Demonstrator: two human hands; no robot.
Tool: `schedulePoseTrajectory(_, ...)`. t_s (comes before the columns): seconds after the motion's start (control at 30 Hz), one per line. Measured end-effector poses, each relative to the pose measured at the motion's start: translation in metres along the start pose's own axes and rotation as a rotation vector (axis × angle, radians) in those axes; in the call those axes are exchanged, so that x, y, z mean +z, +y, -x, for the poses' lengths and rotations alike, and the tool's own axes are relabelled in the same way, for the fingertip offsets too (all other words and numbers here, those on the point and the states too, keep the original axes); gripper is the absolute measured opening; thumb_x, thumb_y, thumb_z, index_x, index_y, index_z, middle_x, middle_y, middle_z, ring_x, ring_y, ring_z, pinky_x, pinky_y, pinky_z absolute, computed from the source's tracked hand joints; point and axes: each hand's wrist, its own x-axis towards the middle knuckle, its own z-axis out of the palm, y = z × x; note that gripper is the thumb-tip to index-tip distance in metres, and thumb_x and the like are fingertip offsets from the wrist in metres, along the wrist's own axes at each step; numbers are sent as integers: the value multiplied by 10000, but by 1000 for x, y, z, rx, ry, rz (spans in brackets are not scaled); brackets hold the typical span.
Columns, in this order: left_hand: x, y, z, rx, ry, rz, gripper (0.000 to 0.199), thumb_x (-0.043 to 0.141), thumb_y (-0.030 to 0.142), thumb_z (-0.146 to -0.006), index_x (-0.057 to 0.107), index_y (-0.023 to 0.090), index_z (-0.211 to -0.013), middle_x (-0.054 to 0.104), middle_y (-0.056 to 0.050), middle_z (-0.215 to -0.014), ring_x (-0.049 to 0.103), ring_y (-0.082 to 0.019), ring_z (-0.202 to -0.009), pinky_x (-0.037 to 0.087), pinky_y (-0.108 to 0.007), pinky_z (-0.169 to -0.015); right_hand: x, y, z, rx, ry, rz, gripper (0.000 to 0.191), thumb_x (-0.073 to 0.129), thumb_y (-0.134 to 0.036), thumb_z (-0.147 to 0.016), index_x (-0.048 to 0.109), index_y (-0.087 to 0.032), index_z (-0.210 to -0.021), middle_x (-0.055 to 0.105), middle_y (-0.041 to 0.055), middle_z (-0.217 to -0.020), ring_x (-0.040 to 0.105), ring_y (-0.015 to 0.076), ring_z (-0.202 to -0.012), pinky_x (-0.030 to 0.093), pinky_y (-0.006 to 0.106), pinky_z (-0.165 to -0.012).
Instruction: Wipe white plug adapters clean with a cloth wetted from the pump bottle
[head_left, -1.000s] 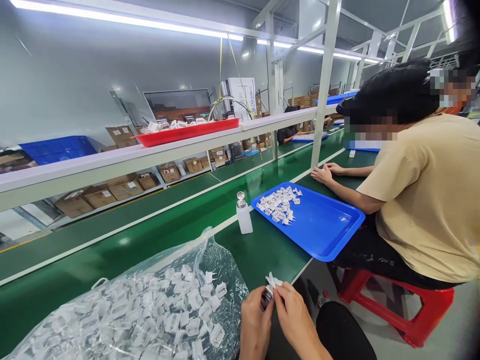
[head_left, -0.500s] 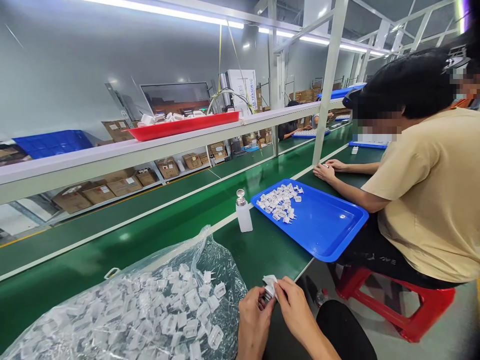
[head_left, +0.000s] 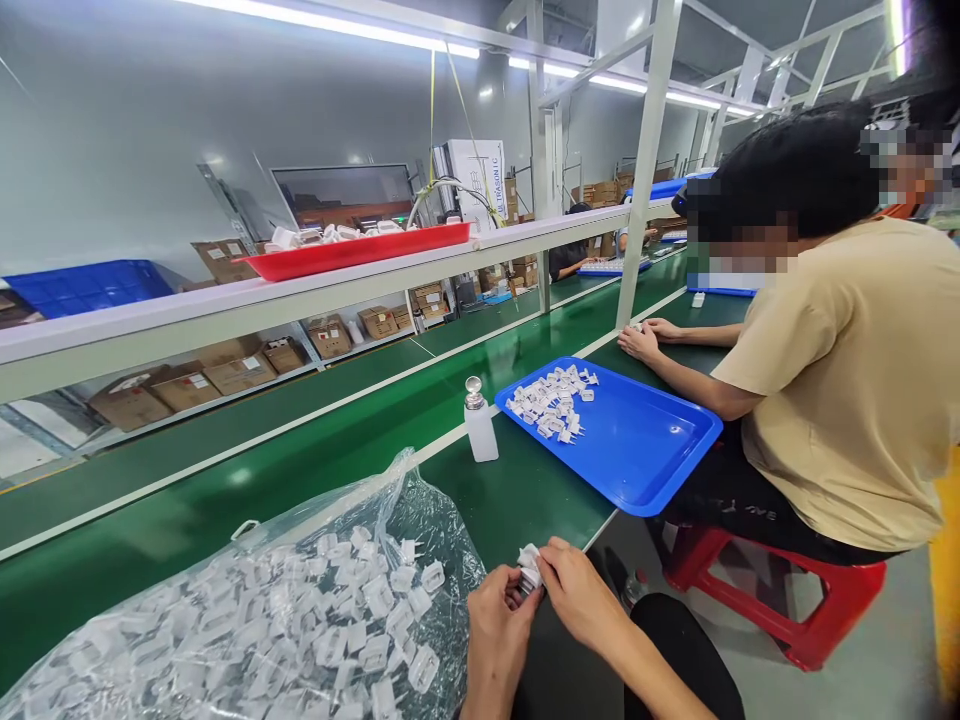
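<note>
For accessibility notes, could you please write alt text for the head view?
Left hand and right hand pinch a white plastic part above a green workbench, beside a clear bag of parts; a co-worker sits by a blue tray.

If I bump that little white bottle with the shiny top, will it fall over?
Probably, yes. The plastic bottle stands upright on a narrow base, so a push could tip it. Its metal top may make it top-heavy. It looks fairly light, and on the smooth green belt it might slide.

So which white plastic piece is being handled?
The piece held between the left hand and right hand, not those in the clear bag or blue tray.
</note>
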Motion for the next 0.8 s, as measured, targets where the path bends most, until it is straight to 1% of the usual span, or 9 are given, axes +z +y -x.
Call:
schedulePoseTrajectory(0.1, 0, 0, 0, -8, 1, 15, 88, 722, 275, -761, 728, 191, -785, 703, -3, -666, 613, -157, -561, 471, -243, -552, -5, 3, -3, -13, -41, -26, 373, 388, -258, -1019, 573, -209, -698, 535, -7, -751, 567, 165, -736, 369, 306, -709)
schedulePoseTrajectory(0.2, 0, -2, 0, -24, 3, 25, 103, 732, 278, -759, 729, 187, -807, 715, -9, -696, 616, -152, -566, 485, -240, -561, -5, 6, -3, 5, -49, -76, 375, 383, -287, -1034, 553, -209, -709, 526, -15, -757, 553, 153, -726, 353, 293, -688)
schedulePoseTrajectory(0.43, 1, -6, 2, -43, -23, 30, 124, 753, 301, -784, 723, 191, -831, 700, -2, -720, 611, -136, -575, 494, -225, -563, 5, 9, 7, 65, -12, -208, 431, 315, -401, -1066, 532, -221, -740, 493, -16, -783, 531, 144, -726, 362, 282, -688)
schedulePoseTrajectory(0.53, 2, -5, 3, -38, 0, 56, 107, 748, 278, -784, 734, 192, -845, 696, 2, -722, 607, -129, -567, 498, -219, -557, 10, 8, 6, 84, -2, -223, 405, 331, -403, -1063, 572, -225, -791, 504, -9, -800, 526, 154, -733, 345, 295, -699)
schedulePoseTrajectory(0.63, 2, -3, 3, -73, 25, 76, 107, 758, 261, -767, 748, 190, -846, 682, 10, -690, 605, -130, -565, 497, -213, -552, 11, 8, 3, 84, -6, -257, 362, 395, -400, -1049, 612, -236, -810, 539, -7, -812, 541, 155, -736, 343, 295, -696)
schedulePoseTrajectory(0.7, 1, -3, 3, -138, 9, 112, 146, 788, 291, -754, 754, 181, -844, 669, 11, -676, 596, -130, -568, 498, -212, -552, 8, 12, 1, 112, 45, -304, 386, 386, -416, -1051, 587, -234, -776, 530, -8, -795, 541, 150, -726, 360, 285, -684)
schedulePoseTrajectory(0.8, -1, -2, 2, -272, -35, 202, 218, 828, 332, -732, 762, 166, -857, 642, 20, -653, 583, -120, -575, 496, -202, -566, 0, 20, 3, 212, 207, -354, 405, 355, -446, -1058, 539, -234, -766, 488, -8, -781, 509, 150, -710, 373, 277, -666)
